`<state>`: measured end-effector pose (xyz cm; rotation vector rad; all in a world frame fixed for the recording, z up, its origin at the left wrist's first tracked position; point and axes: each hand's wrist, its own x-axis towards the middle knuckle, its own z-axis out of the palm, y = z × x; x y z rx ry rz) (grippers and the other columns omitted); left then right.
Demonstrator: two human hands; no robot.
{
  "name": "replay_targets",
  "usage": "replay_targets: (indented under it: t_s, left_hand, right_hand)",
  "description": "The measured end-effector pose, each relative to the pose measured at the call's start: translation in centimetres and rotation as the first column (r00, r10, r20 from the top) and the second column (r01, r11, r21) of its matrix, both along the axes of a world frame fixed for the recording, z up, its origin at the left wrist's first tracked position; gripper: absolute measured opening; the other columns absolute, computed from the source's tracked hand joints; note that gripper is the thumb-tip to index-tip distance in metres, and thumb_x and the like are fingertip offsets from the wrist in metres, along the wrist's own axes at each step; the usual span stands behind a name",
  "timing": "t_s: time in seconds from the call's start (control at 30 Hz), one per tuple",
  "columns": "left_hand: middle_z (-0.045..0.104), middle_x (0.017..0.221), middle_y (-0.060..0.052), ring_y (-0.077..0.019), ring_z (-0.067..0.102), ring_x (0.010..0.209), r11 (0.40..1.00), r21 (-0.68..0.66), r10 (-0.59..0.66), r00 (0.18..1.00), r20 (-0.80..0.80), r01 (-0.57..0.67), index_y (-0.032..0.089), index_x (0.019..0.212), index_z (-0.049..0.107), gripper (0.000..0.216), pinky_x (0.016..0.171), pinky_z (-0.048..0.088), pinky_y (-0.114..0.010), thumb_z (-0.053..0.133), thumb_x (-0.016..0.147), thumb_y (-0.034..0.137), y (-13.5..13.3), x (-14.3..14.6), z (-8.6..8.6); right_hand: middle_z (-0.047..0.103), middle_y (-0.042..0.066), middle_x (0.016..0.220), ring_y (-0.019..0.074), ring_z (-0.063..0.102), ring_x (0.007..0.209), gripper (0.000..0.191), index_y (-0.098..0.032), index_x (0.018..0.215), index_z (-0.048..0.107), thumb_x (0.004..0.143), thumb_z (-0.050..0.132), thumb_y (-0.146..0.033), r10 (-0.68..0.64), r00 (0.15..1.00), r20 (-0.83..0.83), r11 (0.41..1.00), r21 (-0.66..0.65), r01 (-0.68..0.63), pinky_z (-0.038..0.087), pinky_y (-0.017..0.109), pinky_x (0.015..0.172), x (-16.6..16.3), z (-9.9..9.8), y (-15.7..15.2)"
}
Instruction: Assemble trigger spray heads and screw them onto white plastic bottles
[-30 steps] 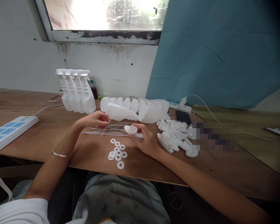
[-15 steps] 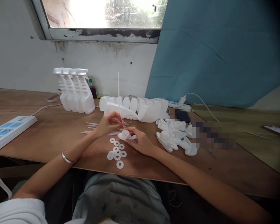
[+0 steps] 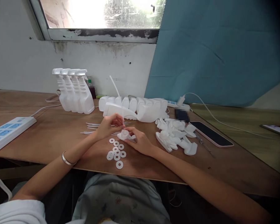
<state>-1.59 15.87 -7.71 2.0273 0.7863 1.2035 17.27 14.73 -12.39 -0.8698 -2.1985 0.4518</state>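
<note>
My left hand (image 3: pixel 109 125) pinches the lower end of a thin white dip tube (image 3: pixel 116 93) that stands up and leans left. Its bottom end meets a white spray head (image 3: pixel 126 135) that my right hand (image 3: pixel 141 141) holds against the wooden table (image 3: pixel 49 137). Several white washers (image 3: pixel 116 154) lie just in front of both hands. More loose tubes (image 3: pixel 93 126) lie behind my left hand.
Finished spray bottles (image 3: pixel 73 91) stand at the back left, and empty bottles (image 3: pixel 135 107) lie in a row behind the hands. A pile of spray heads (image 3: pixel 175 135) sits to the right, beside a phone (image 3: pixel 211 133). A power strip (image 3: pixel 7 129) lies at the left edge.
My left hand lifted a tube off the table, stood it upright and brought its end to the spray head. The tube now leans left. My right hand lowered the head to the table.
</note>
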Motion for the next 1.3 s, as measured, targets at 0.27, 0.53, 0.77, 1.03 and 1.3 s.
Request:
replay_targets:
  t_s: [0.27,0.53,0.77,1.03,1.3]
  left_hand:
    - [0.057,0.068,0.000,-0.0089,0.057,0.059,0.997,0.075,0.022,0.999,-0.033,-0.019,0.014,0.079,0.049,0.023,0.059,0.050,-0.022,0.064,0.070,0.029,-0.1,0.2,0.0]
    - [0.058,0.070,0.000,-0.0093,0.057,0.061,0.999,0.045,-0.004,0.999,-0.045,0.006,0.014,0.080,0.050,0.021,0.060,0.049,-0.022,0.063,0.071,0.028,0.0,0.3,-0.1]
    - [0.061,0.067,-0.001,-0.0095,0.054,0.061,0.998,0.050,0.042,0.976,-0.213,-0.032,0.013,0.072,0.057,0.012,0.056,0.043,-0.020,0.062,0.070,0.024,0.0,0.4,-0.2]
    - [0.058,0.061,0.000,-0.0058,0.044,0.052,1.000,-0.010,-0.021,0.973,-0.230,0.019,0.012,0.063,0.052,0.013,0.047,0.035,-0.017,0.062,0.066,0.019,0.8,0.5,-0.3]
    - [0.057,0.060,0.000,-0.0051,0.039,0.049,1.000,0.002,0.014,0.973,-0.229,-0.014,0.012,0.060,0.048,0.020,0.045,0.032,-0.017,0.062,0.066,0.024,1.3,0.2,-0.9]
  right_hand:
    - [0.058,0.004,0.105,0.0159,0.057,0.092,0.036,-0.022,0.113,0.045,0.079,0.053,-0.031,0.009,1.000,0.005,1.000,0.023,-0.009,0.047,0.029,0.075,0.1,-0.1,0.1]
    - [0.059,0.004,0.103,0.0161,0.057,0.091,0.037,-0.021,0.113,0.044,0.079,0.054,-0.030,0.000,1.000,0.007,1.000,0.027,0.000,0.046,0.029,0.077,0.1,-0.1,0.1]
    - [0.059,0.004,0.103,0.0170,0.057,0.090,0.038,-0.020,0.110,0.045,0.076,0.057,-0.033,0.008,1.000,-0.014,1.000,-0.017,-0.009,0.046,0.029,0.075,0.0,0.2,0.1]
    - [0.060,0.004,0.101,0.0183,0.058,0.091,0.039,-0.022,0.109,0.047,0.076,0.057,-0.039,0.012,1.000,-0.028,0.999,-0.048,-0.013,0.047,0.030,0.072,0.0,-0.1,0.2]
    - [0.062,0.003,0.099,0.0173,0.059,0.088,0.034,-0.022,0.107,0.049,0.077,0.056,-0.035,-0.037,0.999,-0.025,0.998,-0.045,0.036,0.045,0.029,0.073,-0.3,-0.1,0.3]
